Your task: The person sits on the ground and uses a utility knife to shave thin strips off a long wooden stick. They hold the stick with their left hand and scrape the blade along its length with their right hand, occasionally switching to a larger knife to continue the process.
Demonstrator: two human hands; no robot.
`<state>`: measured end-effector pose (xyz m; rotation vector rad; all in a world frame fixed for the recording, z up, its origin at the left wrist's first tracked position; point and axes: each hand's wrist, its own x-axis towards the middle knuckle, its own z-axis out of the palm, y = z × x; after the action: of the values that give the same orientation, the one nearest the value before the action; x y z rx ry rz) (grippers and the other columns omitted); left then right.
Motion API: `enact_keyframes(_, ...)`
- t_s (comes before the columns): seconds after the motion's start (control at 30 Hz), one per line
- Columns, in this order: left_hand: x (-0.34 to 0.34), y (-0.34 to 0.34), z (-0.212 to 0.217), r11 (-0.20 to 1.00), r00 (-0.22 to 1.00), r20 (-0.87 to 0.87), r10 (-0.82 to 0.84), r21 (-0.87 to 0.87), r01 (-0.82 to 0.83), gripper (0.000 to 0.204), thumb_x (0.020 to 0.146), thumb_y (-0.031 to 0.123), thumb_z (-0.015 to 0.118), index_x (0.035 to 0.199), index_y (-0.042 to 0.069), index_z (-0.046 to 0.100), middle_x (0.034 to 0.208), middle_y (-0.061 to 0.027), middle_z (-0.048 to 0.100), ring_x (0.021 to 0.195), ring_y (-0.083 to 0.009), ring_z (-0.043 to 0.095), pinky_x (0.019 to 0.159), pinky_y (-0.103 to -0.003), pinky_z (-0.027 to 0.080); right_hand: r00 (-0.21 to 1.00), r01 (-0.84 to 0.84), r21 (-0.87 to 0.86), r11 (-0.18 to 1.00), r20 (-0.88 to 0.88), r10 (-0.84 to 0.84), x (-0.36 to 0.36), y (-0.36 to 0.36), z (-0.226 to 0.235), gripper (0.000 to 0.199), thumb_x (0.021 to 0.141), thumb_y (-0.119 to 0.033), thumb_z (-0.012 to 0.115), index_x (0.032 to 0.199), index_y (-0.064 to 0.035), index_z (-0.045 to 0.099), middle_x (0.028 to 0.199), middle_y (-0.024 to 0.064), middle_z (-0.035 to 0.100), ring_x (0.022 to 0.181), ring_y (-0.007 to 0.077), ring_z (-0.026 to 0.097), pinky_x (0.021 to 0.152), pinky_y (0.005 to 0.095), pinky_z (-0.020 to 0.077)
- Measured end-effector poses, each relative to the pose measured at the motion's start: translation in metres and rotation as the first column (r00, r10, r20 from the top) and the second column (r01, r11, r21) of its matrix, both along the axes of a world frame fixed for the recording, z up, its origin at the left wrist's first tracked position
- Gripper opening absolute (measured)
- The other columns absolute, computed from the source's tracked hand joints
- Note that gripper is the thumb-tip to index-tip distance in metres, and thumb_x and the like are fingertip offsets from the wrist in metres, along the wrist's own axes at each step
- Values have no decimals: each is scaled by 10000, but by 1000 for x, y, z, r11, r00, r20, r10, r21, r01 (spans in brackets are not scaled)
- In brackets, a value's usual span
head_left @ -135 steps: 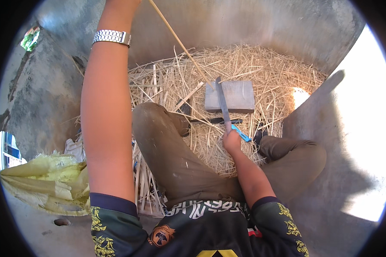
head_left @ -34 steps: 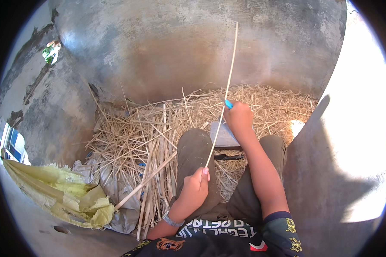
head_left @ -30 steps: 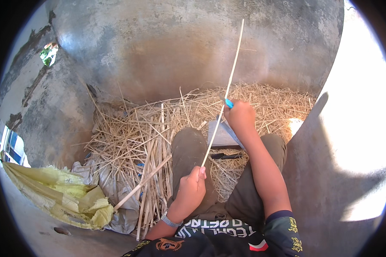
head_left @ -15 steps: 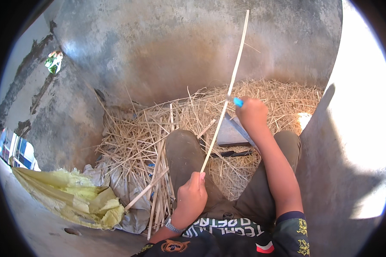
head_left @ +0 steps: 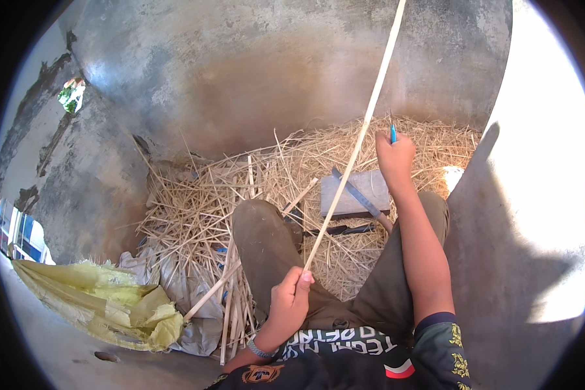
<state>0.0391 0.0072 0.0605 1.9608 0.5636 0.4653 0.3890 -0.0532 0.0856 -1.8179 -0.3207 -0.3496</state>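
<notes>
My left hand [head_left: 288,304] is closed around the lower end of a long, pale bamboo strip [head_left: 349,166], which slants up and away to the right past the top edge. Clear of the strip, on its right, my right hand [head_left: 396,159] grips a small knife [head_left: 393,134] with a blue handle, its thin blade pointing up. Below that hand, a long-bladed knife [head_left: 363,199] with a wooden handle lies across a grey block [head_left: 373,183]. A dark, slender object [head_left: 352,229] rests just in front of the block.
Loose shavings and split strips [head_left: 195,201] cover the floor between my knees and the concrete wall [head_left: 253,78]. A torn yellow sack [head_left: 104,296] sits at left beside a greyish sheet [head_left: 198,328]. Another wall [head_left: 494,260] rises at right.
My right hand with the small knife has moved off the strip, up and slightly right. The strip now reaches higher, beyond the top edge; my left hand keeps hold of its lower end.
</notes>
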Motion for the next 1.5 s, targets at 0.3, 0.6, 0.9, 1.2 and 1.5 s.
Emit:
enact_keyframes(0.3,13,16,-11,989,988,88,130,65,-136,223,1084,178,507,1122,19,658,699,45,460,646,-46,401,573,-235,349,818,-89,-469,879,470,333,-88,41,-13,344,893,-292,683,626,-76,650,546,129,613,500,329,634,503,435,509)
enact_keyframes(0.6,3,13,0,964,987,28,158,212,-160,260,1055,97,493,1225,-24,648,816,-169,657,615,-201,561,619,-338,475,654,121,-427,896,714,252,-78,52,-18,377,952,-203,639,598,-96,565,492,83,581,385,242,574,376,369,435)
enact_keyframes(0.9,-9,0,-2,955,992,-4,126,272,-120,264,1046,76,497,1231,-45,641,980,-245,708,764,-316,687,712,-361,527,704,342,-373,863,710,28,-40,58,-16,394,958,-189,624,577,-116,555,473,72,570,386,227,583,375,360,439)
enact_keyframes(1.2,-15,4,0,930,997,-7,71,361,-64,272,1040,65,498,1244,-63,626,1084,-265,705,962,-402,711,820,-410,554,682,383,-299,874,730,-49,-14,44,-6,398,963,-204,615,581,-101,573,478,84,578,379,266,573,381,394,439)
enact_keyframes(1.5,-31,2,-10,921,993,-5,117,375,-107,282,1040,69,495,1251,-67,624,1084,-275,701,987,-422,697,842,-419,547,672,211,-457,864,709,211,-16,40,-3,200,824,-197,700,663,-94,643,621,114,671,515,262,657,476,397,497)
